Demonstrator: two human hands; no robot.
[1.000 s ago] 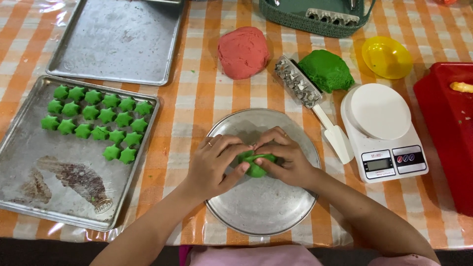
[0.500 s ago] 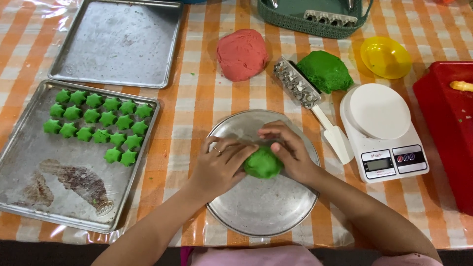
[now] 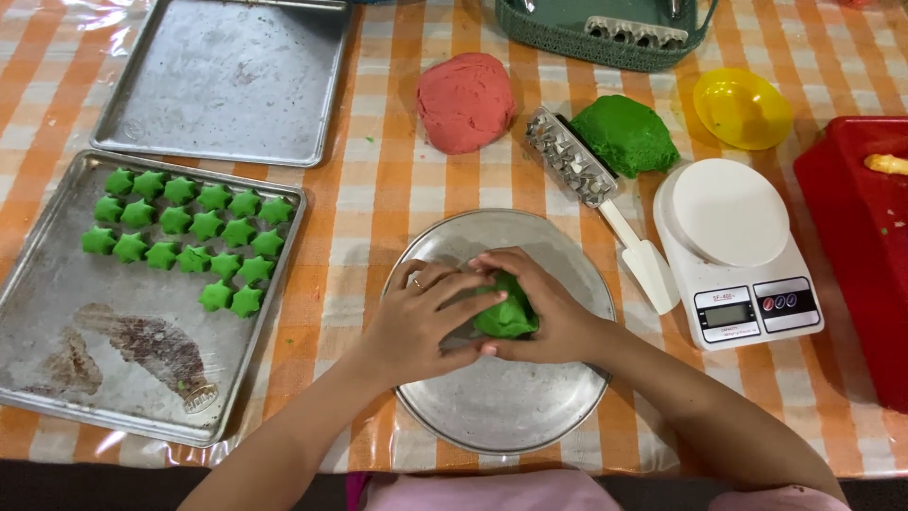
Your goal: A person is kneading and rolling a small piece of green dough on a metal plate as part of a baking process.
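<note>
The light is bright and even, and it seems to come from above. Shadows are soft and short; a faint one lies under the hands on the round pan [image 3: 530,416]. The plastic cover of the desk [image 3: 378,189] shows glare at the top left corner and near the front edge. The two trays [image 3: 227,85] shine only dully. The picture is sharp, with no blur. The edges bend slightly.
</note>
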